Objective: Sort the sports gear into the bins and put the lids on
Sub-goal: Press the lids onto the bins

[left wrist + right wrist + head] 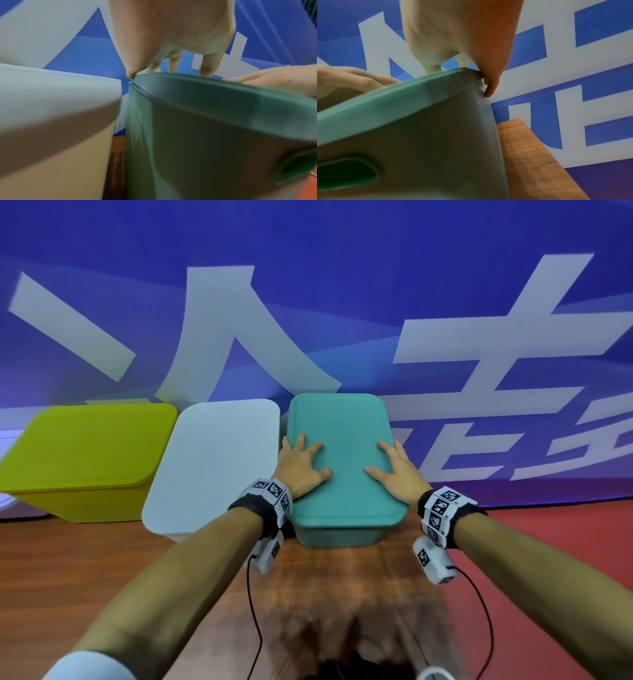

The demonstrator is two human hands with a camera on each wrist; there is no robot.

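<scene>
Three lidded plastic bins stand in a row on a wooden table [102,559] against a blue banner wall [308,251] with large white characters. From left to right they are a lime-green bin [85,460], a white bin [212,460] and a teal rectangular bin [337,534] with its teal lid [346,460] on top.

In the head view, the left hand [301,463] and right hand [394,470] lie spread flat on the teal lid near its side edges, pressing and gripping nothing.

The left wrist view alone shows the narrow gap between the white and teal bins. The right wrist view alone shows the right little finger [489,86] hanging over the lid's edge, an oval handle cut-out [346,173] in the bin's wall, and the table's end. No sports gear shows.
</scene>
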